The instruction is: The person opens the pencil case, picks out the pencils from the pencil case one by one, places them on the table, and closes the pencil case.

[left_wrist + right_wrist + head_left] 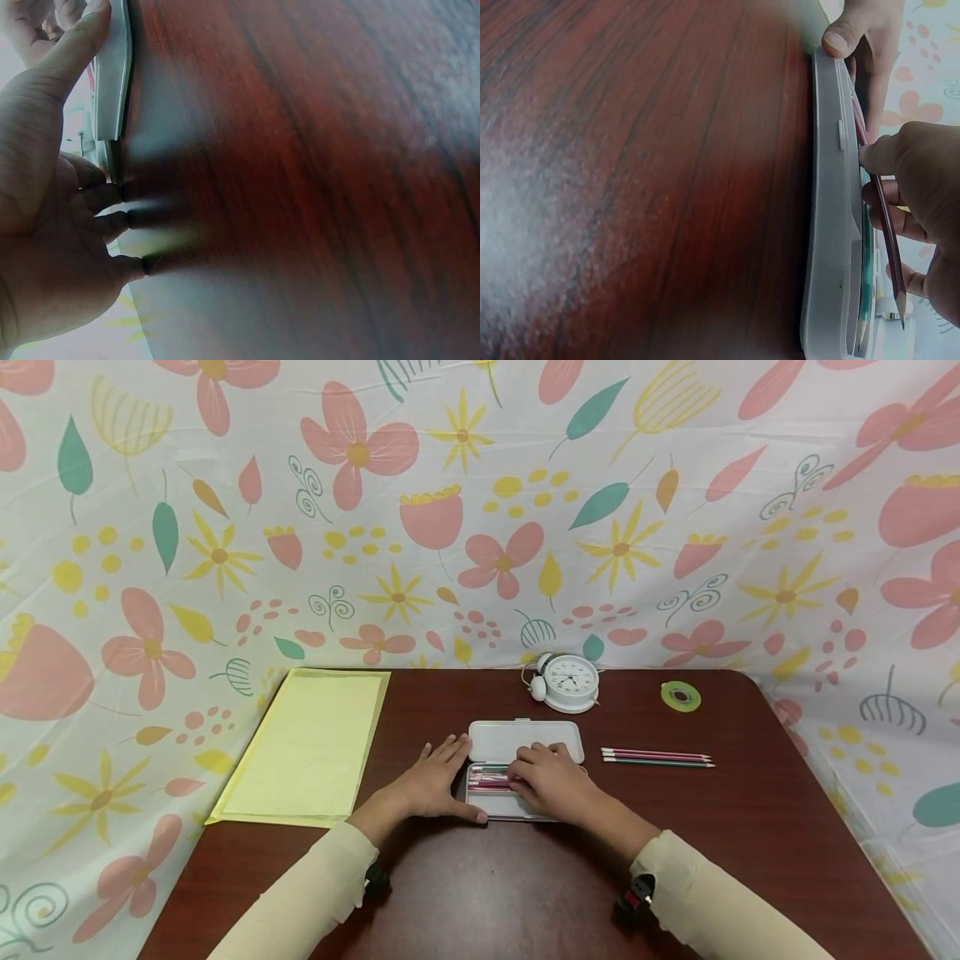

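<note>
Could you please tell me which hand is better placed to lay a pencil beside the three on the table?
Probably the right hand: it pinches a red pencil, and the three pencils lie on its side of the case. The left hand touches the case's left end.

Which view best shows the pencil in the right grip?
The right wrist view: the dark red pencil in the right grip shows down to its sharpened tip. The head view shows pencils beside that grip, but which is held is unclear; the left wrist view doesn't clearly show it.

White case (493, 743), dark-red pencil (888, 229), reddish-brown table (480, 885), flower-patterned cloth (480, 452).
</note>
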`<state>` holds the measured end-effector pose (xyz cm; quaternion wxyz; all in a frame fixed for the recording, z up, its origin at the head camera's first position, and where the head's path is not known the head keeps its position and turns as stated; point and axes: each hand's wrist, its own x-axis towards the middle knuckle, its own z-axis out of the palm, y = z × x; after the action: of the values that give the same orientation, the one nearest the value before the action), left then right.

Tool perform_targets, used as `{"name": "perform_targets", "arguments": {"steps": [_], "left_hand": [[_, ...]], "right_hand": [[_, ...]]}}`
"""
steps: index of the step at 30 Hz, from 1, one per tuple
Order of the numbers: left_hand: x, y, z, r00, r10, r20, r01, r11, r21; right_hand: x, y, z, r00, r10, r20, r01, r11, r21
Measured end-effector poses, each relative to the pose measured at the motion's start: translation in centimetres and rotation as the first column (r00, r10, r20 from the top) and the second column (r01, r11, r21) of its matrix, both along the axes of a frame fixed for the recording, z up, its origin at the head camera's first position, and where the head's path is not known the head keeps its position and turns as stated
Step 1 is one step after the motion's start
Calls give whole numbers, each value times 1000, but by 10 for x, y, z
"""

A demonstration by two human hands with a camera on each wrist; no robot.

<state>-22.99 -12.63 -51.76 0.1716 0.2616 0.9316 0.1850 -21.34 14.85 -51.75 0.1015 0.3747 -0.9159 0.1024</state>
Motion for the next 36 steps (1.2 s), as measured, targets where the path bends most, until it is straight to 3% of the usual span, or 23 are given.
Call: {"name": "perform_targets", "arguments": {"steps": [5,17,36], "left_hand": [[0,0,0,1000,-1,-3,1,1000,0],[-1,0,-1,1000,3,8,-4,1000,7],[-1,0,-2,1000,-1,7,1,1000,10]], "right_hand": [[-1,-1,-1,1000,-4,-25,4,1000,12],[-5,7,9,993,-4,-117,-3,998,-66],[-5,44,18,993,-47,-110,33,992,-124]]}}
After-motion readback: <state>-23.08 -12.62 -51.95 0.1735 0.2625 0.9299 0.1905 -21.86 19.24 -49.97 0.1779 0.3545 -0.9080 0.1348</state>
